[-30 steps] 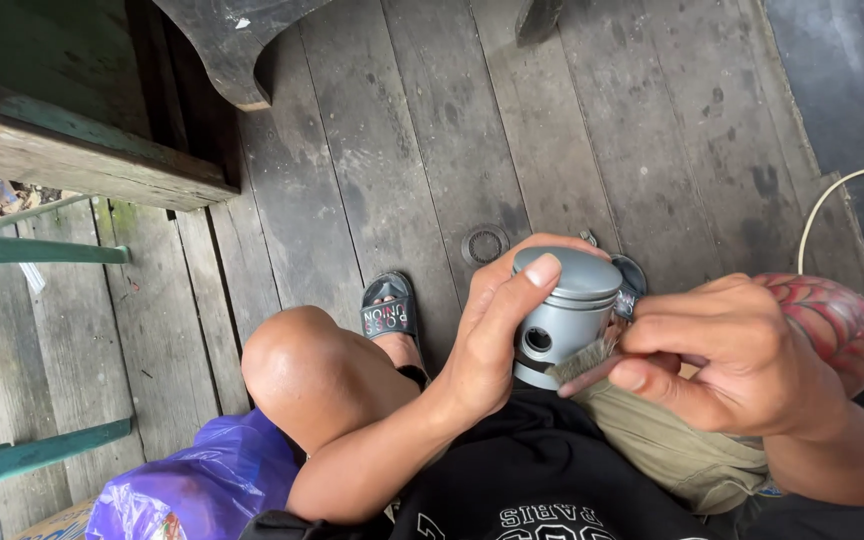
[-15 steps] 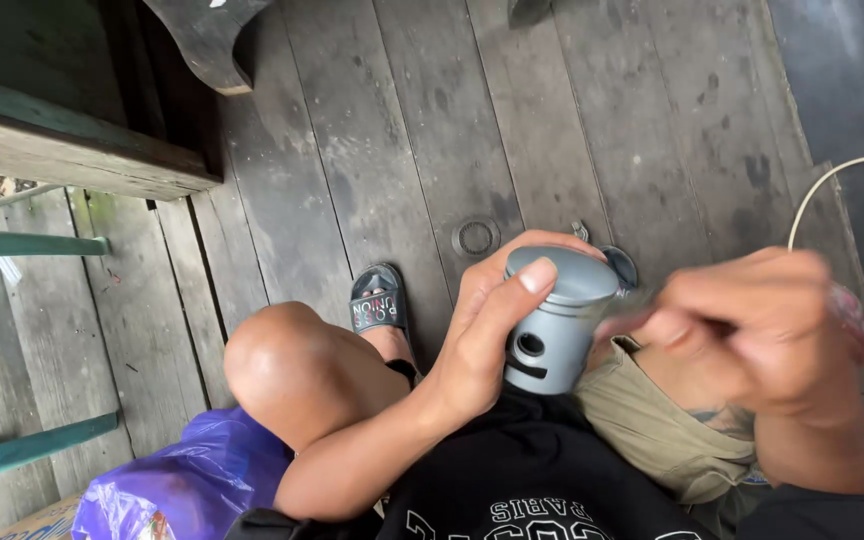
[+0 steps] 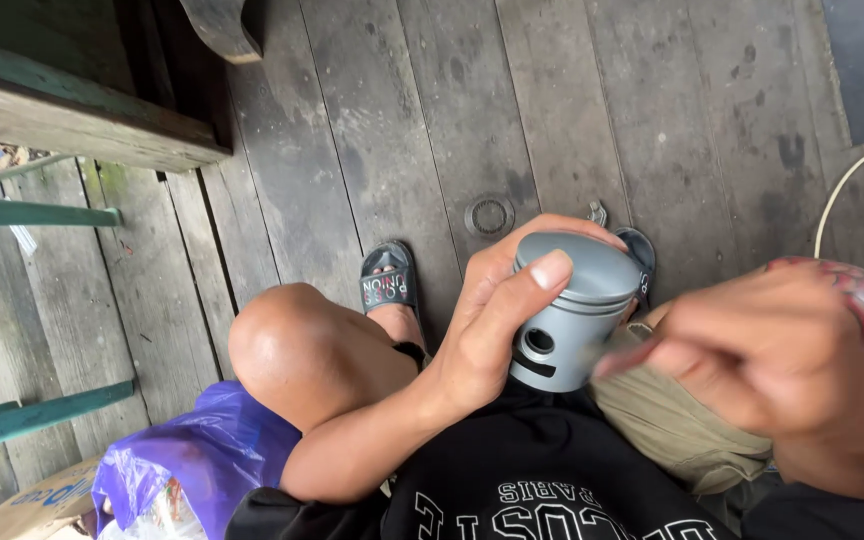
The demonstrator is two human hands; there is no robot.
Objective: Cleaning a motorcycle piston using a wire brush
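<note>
My left hand (image 3: 487,330) grips a grey metal piston (image 3: 577,300) above my lap, with the thumb resting on its domed top. The pin hole in the piston's side faces me. My right hand (image 3: 772,350) is blurred, just right of the piston. Its fingers pinch a small thin metal piece (image 3: 614,357) whose tip points at the piston's lower side. I cannot tell whether the tip touches it.
My bare knee (image 3: 292,350) and a black sandal (image 3: 387,285) are over grey floor planks. A round ring (image 3: 489,215) lies on the floor beyond the piston. There is a purple plastic bag (image 3: 202,460) lower left, a wooden bench (image 3: 72,110) and green rails (image 3: 32,213) left, and a white cable (image 3: 842,190) right.
My right hand has drawn back from the piston's side toward the right and is in fast motion. The left hand keeps the same hold on the piston.
</note>
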